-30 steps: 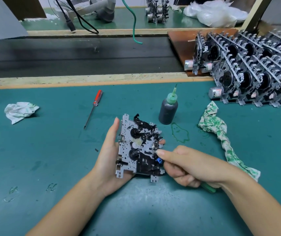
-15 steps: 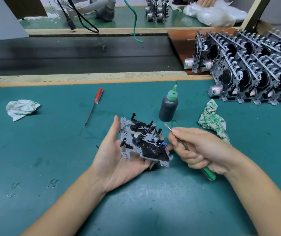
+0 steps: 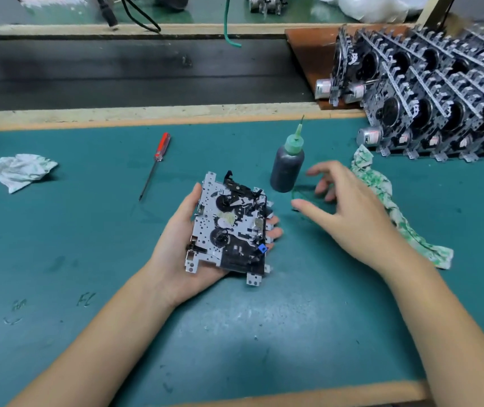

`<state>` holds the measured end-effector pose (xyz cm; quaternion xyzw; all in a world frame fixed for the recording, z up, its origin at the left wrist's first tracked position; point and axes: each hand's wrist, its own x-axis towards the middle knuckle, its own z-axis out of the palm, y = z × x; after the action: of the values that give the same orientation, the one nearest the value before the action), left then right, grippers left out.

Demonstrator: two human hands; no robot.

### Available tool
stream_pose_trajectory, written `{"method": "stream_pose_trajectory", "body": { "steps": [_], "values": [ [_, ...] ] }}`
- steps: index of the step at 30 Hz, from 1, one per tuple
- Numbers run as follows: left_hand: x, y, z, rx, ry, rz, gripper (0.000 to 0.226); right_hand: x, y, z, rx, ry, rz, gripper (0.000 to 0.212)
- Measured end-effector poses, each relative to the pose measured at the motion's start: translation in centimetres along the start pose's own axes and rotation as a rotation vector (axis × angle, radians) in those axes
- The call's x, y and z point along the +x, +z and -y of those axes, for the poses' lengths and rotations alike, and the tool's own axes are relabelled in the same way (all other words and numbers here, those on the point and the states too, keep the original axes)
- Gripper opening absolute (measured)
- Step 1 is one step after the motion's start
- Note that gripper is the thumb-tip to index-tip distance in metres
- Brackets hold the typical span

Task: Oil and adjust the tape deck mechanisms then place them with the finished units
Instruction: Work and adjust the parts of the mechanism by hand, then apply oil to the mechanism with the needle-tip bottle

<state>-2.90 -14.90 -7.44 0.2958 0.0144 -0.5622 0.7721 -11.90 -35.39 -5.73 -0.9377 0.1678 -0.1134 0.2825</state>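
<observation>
A tape deck mechanism (image 3: 229, 227), a perforated metal plate with black gears and a small blue part, lies face up in my left hand (image 3: 176, 254). The thumb runs along its left edge and the fingertips curl up at its right edge. My right hand (image 3: 352, 218) hovers just right of it with fingers spread, holding nothing I can see. It is close to a dark oil bottle (image 3: 287, 168) with a green needle cap, standing upright on the green mat. Rows of several finished units (image 3: 440, 107) stand on edge at the far right.
A green-patterned rag (image 3: 381, 186) lies partly under my right hand. A red-handled screwdriver (image 3: 155, 165) and a crumpled cloth (image 3: 20, 171) lie to the left. A dark conveyor belt (image 3: 117, 71) runs behind the mat. A brown board (image 3: 308, 48) holds some units.
My right hand no longer holds the green-handled tool and has opened, moving right toward the oil bottle. The mechanism has tilted back to lie flat in my left palm.
</observation>
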Motion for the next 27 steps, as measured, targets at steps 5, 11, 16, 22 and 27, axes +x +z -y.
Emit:
{"method": "stream_pose_trajectory", "body": {
  "steps": [5, 11, 16, 22, 27],
  "values": [
    [-0.1, -0.1, 0.3, 0.021, -0.022, -0.008, 0.068, 1.5, 2.5, 1.4, 0.276, 0.09, -0.117, 0.063],
    [-0.2, -0.5, 0.4, 0.056, -0.008, -0.005, 0.067, 1.8, 3.0, 1.6, 0.372, 0.102, -0.116, 0.034],
    [-0.1, -0.6, 0.5, 0.065, 0.006, -0.012, 0.066, 1.3, 3.1, 2.0, 0.463, 0.054, -0.123, 0.026],
    [-0.3, -0.4, 0.2, 0.005, -0.044, 0.022, 0.074, 1.0, 0.0, 2.5, 1.255, 0.167, -0.307, 0.014],
    [-0.4, 0.0, 0.6, -0.082, -0.061, 0.133, 0.087, 0.5, -1.1, 2.7, 1.819, 0.314, -0.29, 0.02]
  ]
}}
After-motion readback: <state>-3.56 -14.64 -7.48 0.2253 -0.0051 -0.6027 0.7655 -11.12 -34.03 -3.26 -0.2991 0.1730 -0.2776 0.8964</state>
